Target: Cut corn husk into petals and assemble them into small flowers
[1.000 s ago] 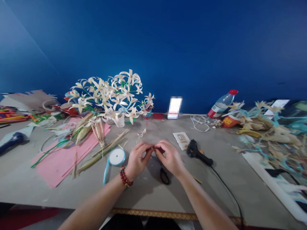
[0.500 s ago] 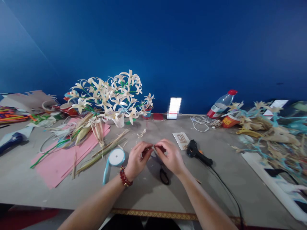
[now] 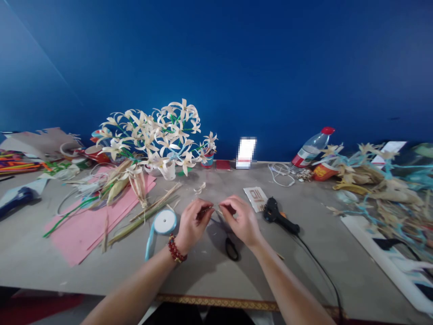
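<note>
My left hand (image 3: 193,225), with a red bead bracelet (image 3: 176,248) on the wrist, is closed in a pinch over the middle of the table. Facing it, my right hand (image 3: 239,221) pinches too, a small gap between the two sets of fingertips. Something thin and pale shows at the fingertips, too small to name. Scissors (image 3: 232,249) lie under my right hand, one black handle loop showing. Left of my left hand is a spool of light blue ribbon (image 3: 164,222). A black glue gun (image 3: 280,216) rests right of my right hand.
White handmade flowers (image 3: 162,135) stand at the back left. Pink paper (image 3: 72,239) and dried husk strips (image 3: 145,219) lie at left. A bottle (image 3: 309,149), a red cup (image 3: 324,171) and a white power strip (image 3: 385,266) are at right, with the glue gun's cord (image 3: 321,266) trailing forward.
My fingertips have moved slightly apart: the left hand shifted a little to the left, the right a little to the right. Things on the table have stayed put.
</note>
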A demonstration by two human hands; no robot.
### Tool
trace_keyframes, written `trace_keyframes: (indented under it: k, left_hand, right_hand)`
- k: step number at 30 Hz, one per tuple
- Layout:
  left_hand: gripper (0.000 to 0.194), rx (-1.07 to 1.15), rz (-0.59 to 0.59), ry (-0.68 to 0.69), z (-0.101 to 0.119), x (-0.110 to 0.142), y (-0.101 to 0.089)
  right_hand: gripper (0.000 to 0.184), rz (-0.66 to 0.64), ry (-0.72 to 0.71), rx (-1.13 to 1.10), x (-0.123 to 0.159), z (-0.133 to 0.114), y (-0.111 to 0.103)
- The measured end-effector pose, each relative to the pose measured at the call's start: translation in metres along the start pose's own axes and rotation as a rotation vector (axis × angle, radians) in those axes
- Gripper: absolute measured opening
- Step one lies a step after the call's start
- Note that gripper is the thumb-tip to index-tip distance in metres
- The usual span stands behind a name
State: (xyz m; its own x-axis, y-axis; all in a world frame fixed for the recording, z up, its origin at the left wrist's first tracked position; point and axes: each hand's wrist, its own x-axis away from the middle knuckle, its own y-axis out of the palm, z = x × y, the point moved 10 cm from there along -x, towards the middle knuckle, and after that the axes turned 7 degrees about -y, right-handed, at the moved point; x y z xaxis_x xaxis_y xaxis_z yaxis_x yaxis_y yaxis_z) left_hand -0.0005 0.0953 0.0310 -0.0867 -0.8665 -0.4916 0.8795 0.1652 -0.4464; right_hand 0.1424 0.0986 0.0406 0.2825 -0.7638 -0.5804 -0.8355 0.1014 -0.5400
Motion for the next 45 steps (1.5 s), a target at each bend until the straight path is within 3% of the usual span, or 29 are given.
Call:
trace_keyframes:
  k: [45]
  left_hand:
    - [0.007, -0.098, -0.037, -0.002, 0.0048, 0.0001, 0.0018]
  right_hand:
    - [0.01, 0.062, -0.004, 0.038, 0.0007, 0.0012, -0.0063]
